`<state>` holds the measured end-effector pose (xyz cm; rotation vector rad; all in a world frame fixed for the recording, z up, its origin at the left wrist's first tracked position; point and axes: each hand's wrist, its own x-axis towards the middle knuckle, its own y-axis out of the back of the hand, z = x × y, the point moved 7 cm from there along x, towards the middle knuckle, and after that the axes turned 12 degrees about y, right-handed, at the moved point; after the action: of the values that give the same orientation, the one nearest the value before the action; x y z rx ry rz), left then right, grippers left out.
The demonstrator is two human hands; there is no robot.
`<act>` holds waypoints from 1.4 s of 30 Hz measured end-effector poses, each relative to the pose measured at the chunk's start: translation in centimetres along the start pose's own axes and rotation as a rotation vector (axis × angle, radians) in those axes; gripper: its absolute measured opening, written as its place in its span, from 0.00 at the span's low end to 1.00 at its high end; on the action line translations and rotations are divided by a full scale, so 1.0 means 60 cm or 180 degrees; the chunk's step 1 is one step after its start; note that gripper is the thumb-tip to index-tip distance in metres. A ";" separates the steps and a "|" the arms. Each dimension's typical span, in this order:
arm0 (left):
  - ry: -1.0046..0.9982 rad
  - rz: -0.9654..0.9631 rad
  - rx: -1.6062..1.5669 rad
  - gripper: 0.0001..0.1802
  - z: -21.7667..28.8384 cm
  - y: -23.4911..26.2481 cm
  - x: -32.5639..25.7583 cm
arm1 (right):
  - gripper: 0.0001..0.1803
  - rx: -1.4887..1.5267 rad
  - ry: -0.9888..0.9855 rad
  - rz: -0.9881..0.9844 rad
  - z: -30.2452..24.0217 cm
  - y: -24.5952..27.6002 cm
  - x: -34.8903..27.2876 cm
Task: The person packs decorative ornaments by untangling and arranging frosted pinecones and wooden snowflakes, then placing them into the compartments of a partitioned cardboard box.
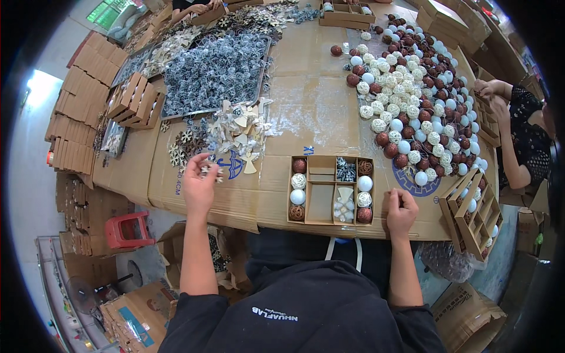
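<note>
Right hand (402,212)'s loosely curled beside the divided box (318,208), can't tell if it's holding anything. Left hand (199,187)'s pinching pale snowflake bits (219,179) well left of it; imo a slack pinch could spill them near the snowflake pile (179,155).

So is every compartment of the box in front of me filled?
No, the box shows bare compartments beside its left column of balls.

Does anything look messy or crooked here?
Yes. Whitish, powdery patches mark the cardboard tabletop between the metal tray and the ball pile, as if something spilled. At the right, the divided boxes lean askew, while the box beside the right hand sits flat.
</note>
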<state>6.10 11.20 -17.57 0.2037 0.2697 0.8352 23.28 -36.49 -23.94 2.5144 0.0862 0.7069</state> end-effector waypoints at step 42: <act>0.1946 -0.4345 -0.3573 0.51 0.026 -0.208 -0.283 | 0.11 0.3640 -0.1905 -0.2603 -0.289 -0.223 -0.013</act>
<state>4.46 -9.88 -16.97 -1.2059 0.3819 -0.4319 14.95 -17.00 -18.37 3.0971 1.5447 -0.6311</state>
